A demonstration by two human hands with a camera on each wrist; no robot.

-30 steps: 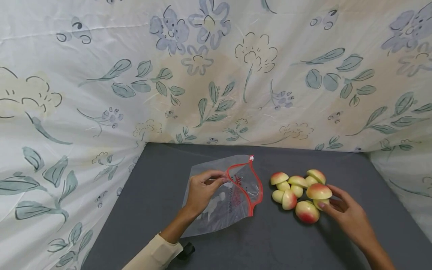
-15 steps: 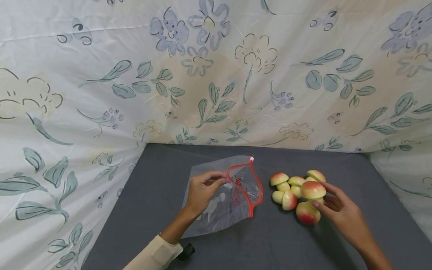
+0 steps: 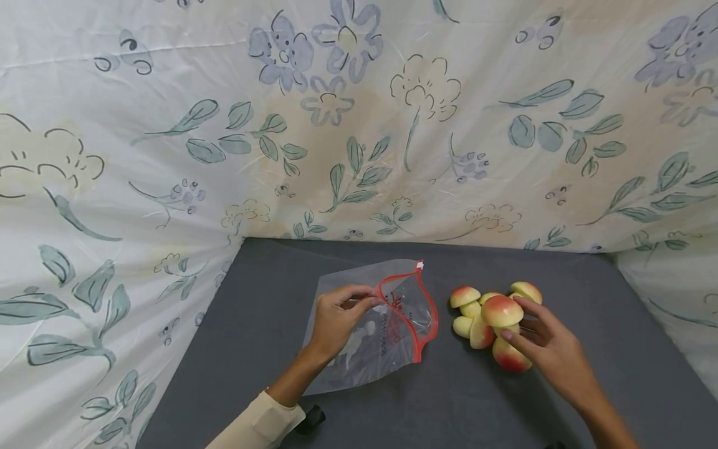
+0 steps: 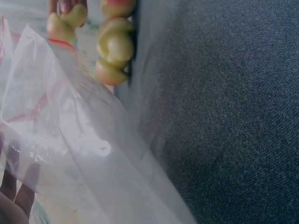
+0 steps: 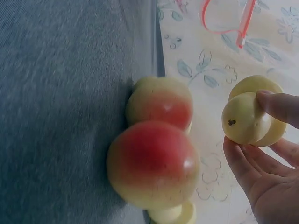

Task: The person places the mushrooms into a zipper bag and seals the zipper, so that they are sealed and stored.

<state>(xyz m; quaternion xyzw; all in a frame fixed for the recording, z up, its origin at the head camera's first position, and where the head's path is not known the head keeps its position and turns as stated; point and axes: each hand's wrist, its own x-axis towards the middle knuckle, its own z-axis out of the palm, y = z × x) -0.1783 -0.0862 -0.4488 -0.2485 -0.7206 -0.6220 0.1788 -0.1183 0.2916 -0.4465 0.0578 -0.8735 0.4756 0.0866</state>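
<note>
In the head view my left hand [image 3: 343, 318] pinches the red-edged rim of a clear zip bag [image 3: 350, 368], its mouth gaping to the right. The bag's plastic [image 4: 107, 154] fills much of the left wrist view, with the fingers seen through it. My right hand [image 3: 552, 352] holds a toy mushroom [image 3: 502, 310], yellow with a reddish cap, between thumb and fingers. Its pale stem end [image 5: 240, 119] faces the right wrist camera, raised off the table. Below and behind it sit more mushrooms, partly hidden, including one with a red cap [image 3: 510, 357] at the front.
A dark grey table [image 3: 437, 405] lies under everything. White fabric [image 3: 359, 125] printed with flowers and leaves hangs behind and at both sides. A small black object [image 3: 311, 419] shows beside the left sleeve. At the bag's far corner is a white slider [image 3: 419, 265].
My right hand has moved left with the mushroom, lifting it over the other mushrooms toward the bag. My left hand and the bag have stayed nearly still.
</note>
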